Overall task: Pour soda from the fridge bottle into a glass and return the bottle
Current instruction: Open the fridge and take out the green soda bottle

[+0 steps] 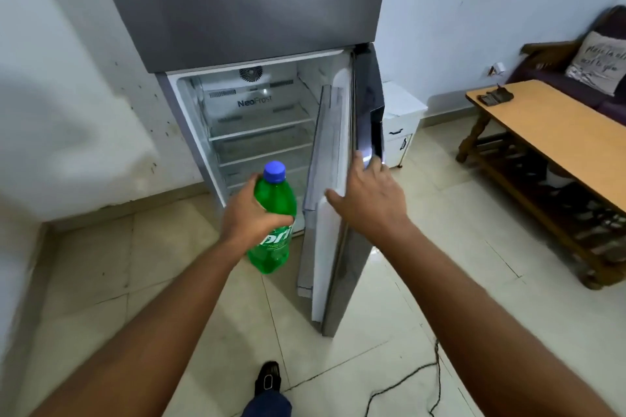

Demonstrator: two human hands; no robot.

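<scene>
I see the left hand [250,213] wrapped round the shoulder of the green plastic soda bottle [275,201], held upright before the open grey steel fridge [237,10]. Its blue cap [274,172] points to 12 o'clock above the fingers, label and base below at 6. At 3 o'clock the right hand [372,200] clasps the fridge door [333,132] edge, thumb inside.

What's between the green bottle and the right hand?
Head view: only the white inner side of the open fridge door; the right hand holds its edge.
</scene>
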